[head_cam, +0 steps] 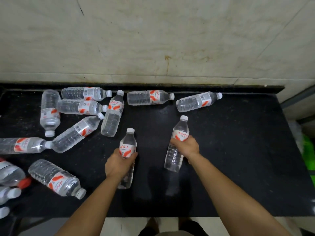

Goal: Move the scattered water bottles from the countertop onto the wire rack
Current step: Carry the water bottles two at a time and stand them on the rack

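A water bottle in each grip, above the black table (235, 150).

My left grip (119, 165) is wrapped round the middle of one water bottle (128, 142), fingers curled over the lower edge of its red-and-white label. My right grip (186, 146) is clamped the same way on a second bottle (180, 130). Both white caps point away from me, toward the pale wall (153, 40). The other bottles lie on their sides on the table: a jumbled cluster (81, 108) at the back left, two back bottles (150, 97) beside the wall, a near bottle (57, 178) left of my left forearm, and a few more cut off at the left edge.
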Motion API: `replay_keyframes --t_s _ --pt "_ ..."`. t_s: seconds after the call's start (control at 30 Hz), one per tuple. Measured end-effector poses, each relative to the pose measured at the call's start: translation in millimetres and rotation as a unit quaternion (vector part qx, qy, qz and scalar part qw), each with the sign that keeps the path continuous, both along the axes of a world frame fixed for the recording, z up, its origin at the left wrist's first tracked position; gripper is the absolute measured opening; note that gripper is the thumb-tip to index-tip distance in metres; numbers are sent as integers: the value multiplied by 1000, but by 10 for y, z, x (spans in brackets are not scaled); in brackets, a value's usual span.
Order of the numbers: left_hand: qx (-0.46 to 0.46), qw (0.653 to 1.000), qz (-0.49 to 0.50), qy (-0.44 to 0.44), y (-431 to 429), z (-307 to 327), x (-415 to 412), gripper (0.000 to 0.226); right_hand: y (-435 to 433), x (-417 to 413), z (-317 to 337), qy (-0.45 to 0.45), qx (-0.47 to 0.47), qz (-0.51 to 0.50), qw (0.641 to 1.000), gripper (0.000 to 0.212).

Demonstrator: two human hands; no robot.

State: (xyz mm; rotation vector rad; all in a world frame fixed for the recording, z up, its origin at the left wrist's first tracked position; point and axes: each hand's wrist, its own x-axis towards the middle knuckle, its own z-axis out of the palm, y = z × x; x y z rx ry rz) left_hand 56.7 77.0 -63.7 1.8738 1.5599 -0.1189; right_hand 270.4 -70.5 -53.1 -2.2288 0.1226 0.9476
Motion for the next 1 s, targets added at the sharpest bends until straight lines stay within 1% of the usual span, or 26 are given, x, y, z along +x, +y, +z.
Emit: replay_keyframes --t_s 0.07,0.13,0.27,0.3,0.43,0.5,0.6,0.73,0.77,0.87,0.9,0.93,1.0 --pt "7 999 9 -34 33 115 -1 61 -30 3 173 -26 26 -13 999 60" --pt "16 996 11 -87 61 278 44 57 -41 28 389 -57 63 -25 996 61" --pt "36 982 -11 -183 160 674 291 49 -115 151 840 -124 129 -20 984 66" --pt "36 977 -17 -208 180 779 385 49 -160 181 963 -132 151 -27 979 64" --pt "10 951 -35 -308 130 1253 830 57 -435 254 1530 -170 246 -52 953 45" --pt "11 936 -42 -351 1 1547 1080 60 -644 299 1777 -193 284 -61 937 44" --pt "10 906 -73 -417 -347 2021 1403 60 -1032 348 2055 -224 334 -61 913 51" --pt "-9 867 -149 -476 -958 2435 1735 54 -1662 393 2294 -279 348 -74 892 68" --pt "-13 857 -166 -487 -1143 2498 1803 52 -1857 412 2320 -283 348 -79 890 68" --pt "-28 823 -208 -528 -1830 2624 2008 43 -2554 500 2320 -286 355 -91 885 57" --pt "-39 812 -212 -543 -2036 2636 2067 41 -2753 517 2327 -293 352 -93 884 57" --pt "-50 803 -213 -555 -2222 2645 2120 42 -2930 550 2314 -301 353 -99 880 58" --pt "-72 795 -212 -564 -2776 2625 2269 49 -3492 639 2276 -320 353 -124 870 61"
